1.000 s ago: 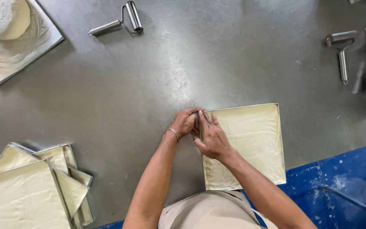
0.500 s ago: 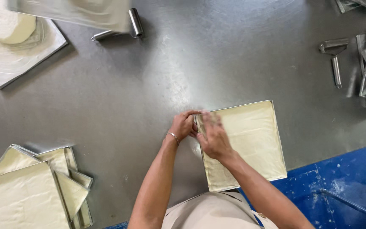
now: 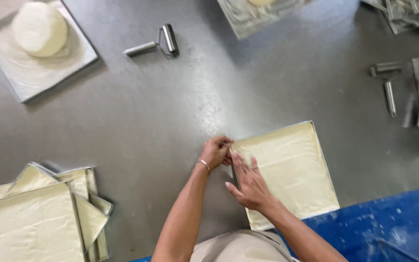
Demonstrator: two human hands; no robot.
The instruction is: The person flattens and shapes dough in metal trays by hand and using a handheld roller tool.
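— At the worktop's (image 3: 136, 126) near edge, what changed?
— I see both hands have slid to the dough-lined tray's (image 3: 323, 160) left corner: left hand (image 3: 216, 152) curled pinching its rim, right hand (image 3: 248, 183) pressing open-palmed now.

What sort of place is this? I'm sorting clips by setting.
Probably a bakery or pastry workshop: square metal trays lined with dough, a dough mound on another tray, and small metal rollers lie on a steel worktable.
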